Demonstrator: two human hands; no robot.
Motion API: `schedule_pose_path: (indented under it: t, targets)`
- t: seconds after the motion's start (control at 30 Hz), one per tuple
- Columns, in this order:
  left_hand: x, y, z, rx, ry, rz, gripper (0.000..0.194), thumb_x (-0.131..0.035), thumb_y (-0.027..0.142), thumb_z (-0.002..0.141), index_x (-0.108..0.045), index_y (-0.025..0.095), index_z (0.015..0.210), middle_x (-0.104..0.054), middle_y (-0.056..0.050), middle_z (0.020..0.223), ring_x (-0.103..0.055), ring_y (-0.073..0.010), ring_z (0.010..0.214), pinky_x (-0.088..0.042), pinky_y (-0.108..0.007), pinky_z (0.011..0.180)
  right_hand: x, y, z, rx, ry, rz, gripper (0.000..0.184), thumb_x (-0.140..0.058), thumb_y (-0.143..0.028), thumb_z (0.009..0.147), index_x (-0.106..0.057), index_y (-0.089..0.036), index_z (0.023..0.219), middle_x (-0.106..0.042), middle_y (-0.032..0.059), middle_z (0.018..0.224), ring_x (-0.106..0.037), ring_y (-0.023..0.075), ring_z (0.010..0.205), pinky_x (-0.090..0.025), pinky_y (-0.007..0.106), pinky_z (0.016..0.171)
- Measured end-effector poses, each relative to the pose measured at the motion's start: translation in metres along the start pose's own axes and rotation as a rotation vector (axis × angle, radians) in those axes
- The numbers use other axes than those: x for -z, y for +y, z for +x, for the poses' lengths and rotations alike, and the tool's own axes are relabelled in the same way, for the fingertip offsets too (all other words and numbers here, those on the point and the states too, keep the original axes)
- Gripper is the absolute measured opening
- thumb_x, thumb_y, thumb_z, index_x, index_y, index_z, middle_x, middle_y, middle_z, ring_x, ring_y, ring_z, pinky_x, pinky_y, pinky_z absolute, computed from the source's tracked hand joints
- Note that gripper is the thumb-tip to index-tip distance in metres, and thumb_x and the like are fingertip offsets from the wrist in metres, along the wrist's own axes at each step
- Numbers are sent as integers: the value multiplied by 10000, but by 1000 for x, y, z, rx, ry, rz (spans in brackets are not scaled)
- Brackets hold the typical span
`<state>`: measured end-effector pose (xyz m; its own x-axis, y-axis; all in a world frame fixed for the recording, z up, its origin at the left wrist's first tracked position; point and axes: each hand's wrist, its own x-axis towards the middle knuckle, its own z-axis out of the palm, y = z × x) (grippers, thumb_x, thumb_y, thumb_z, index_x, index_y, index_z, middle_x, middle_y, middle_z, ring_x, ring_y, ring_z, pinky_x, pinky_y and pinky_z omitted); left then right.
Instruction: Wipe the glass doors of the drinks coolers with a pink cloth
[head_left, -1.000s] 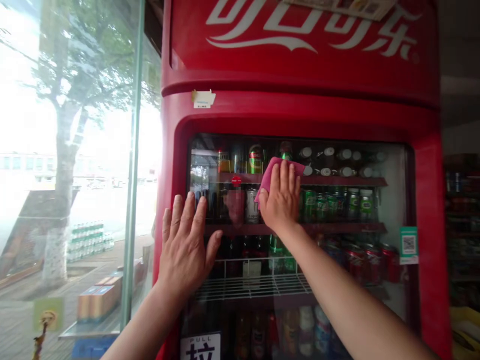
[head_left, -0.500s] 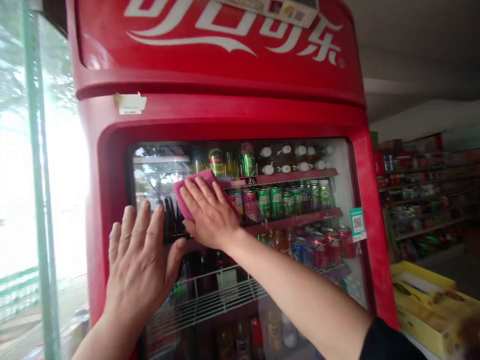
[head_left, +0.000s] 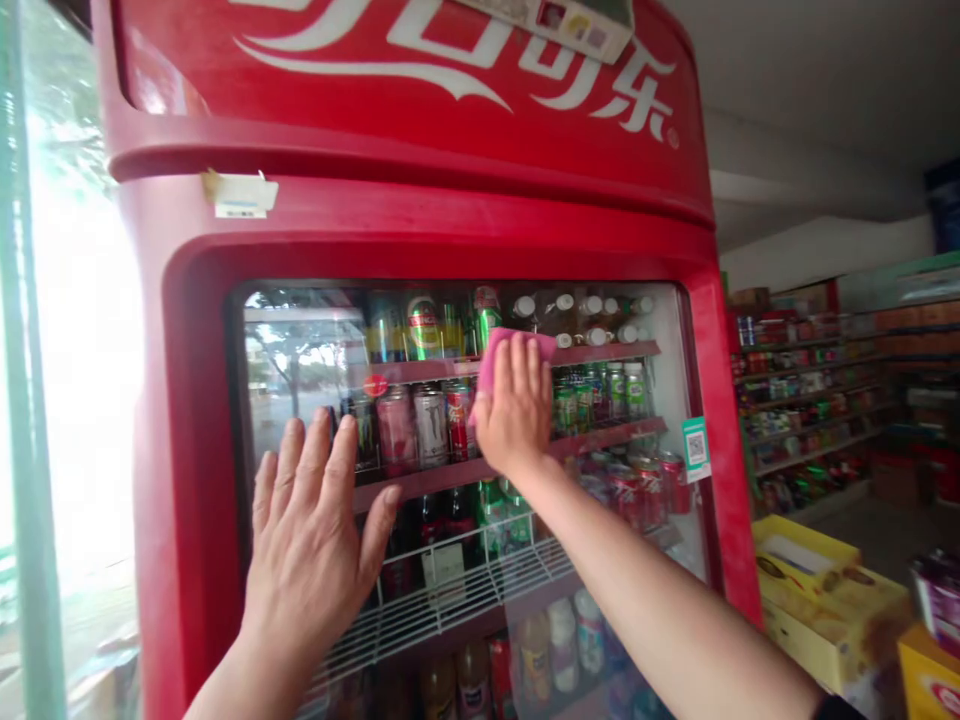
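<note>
A pink cloth (head_left: 491, 362) lies against the glass door (head_left: 296, 350) of a tall red drinks fridge (head_left: 442, 215). My right hand (head_left: 517, 410) presses it flat with the palm, over the upper middle of the pane; the cloth's edges show beyond my fingers. To the left, my left hand (head_left: 311, 540) is raised with its fingers stretched and nothing in it. It is in front of the glass's left part; whether it touches cannot be seen. Behind the pane stand cans (head_left: 431, 425) and bottles on red-edged shelves.
A sticker with a square code (head_left: 695, 448) is on the fridge's right frame, and a torn label (head_left: 244, 196) at upper left. Yellow cartons (head_left: 832, 610) stand low on the right. Stocked shelves (head_left: 814, 385) run behind them. Bright daylight enters at left.
My right hand has slid the pink cloth rightward across the glass. My left hand appears slightly farther right, still open. The view has shifted a little, showing more on the right.
</note>
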<state>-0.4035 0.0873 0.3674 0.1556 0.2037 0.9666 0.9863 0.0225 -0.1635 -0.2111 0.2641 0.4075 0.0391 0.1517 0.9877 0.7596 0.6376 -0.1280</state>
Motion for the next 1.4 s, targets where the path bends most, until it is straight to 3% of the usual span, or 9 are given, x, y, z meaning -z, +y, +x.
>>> schedule_pose_path:
  t: [0.1,0.17,0.33,0.47,0.67,0.83,1.07,1.27,1.4]
  targets:
    - [-10,5,0,17,3,-55,805,-487,533,1120,-193,258,1818,-237,-137,1894,-196,-416,1767,-212,-705,1422,-3,-45,-8,388,-104,43,752,-473,-477,1133,-315,-149,1791,-285,91,1890,-183,314,1779,-139,575,1471]
    - [-18,10,0,37,4,-81,802,-476,530,1122,-173,280,1821,-201,-110,1905,-191,-431,1765,-205,-728,1419,-2,-58,-8,525,-127,42,761,-476,-544,1140,-340,-157,1781,-296,76,1888,-186,303,1778,-104,563,1477]
    - [-29,30,3,64,-9,-75,807,-479,552,1117,-151,336,1822,-154,-43,1917,-180,-437,1766,-198,-739,1424,10,-26,7,629,-171,35,717,-455,-495,1154,-342,-160,1778,-288,57,1889,-192,267,1778,-64,532,1482]
    - [-42,62,17,25,-29,-39,808,-482,536,1116,-161,312,1823,-177,-75,1912,-177,-418,1770,-198,-718,1429,21,37,20,535,-173,63,770,-512,-493,1131,-306,-161,1794,-256,68,1894,-166,270,1784,-77,527,1479]
    - [-79,132,34,-32,-39,-27,809,-486,532,1116,-190,259,1817,-230,-156,1893,-186,-423,1767,-217,-727,1410,33,133,32,440,-161,79,828,-579,-478,1102,-293,-130,1797,-226,117,1899,-145,306,1787,-54,554,1471]
    - [-95,176,31,-44,-57,-2,808,-490,518,1116,-187,253,1817,-260,-161,1885,-208,-418,1763,-240,-709,1405,37,174,34,454,-135,103,807,-562,-466,1104,-304,-138,1795,-234,110,1899,-150,303,1786,-49,549,1468]
    - [-109,205,34,-16,-66,-5,819,-493,533,1116,-166,273,1820,-220,-149,1898,-177,-398,1773,-214,-697,1419,46,235,35,453,-144,73,847,-567,-460,1086,-258,-150,1811,-228,101,1905,-127,298,1790,-42,548,1470]
    - [-113,226,44,-70,-58,-37,813,-504,527,1114,-179,280,1817,-251,-149,1890,-175,-385,1775,-215,-679,1425,58,315,34,197,-87,14,832,-517,-425,1081,-253,-121,1810,-216,121,1907,-139,307,1789,-104,556,1464]
    - [-110,236,43,-66,-43,-44,820,-507,523,1116,-163,279,1820,-249,-153,1890,-190,-389,1772,-237,-674,1419,46,300,18,-213,92,33,788,-429,-404,1104,-270,-56,1793,-246,203,1885,-165,380,1778,-187,657,1430]
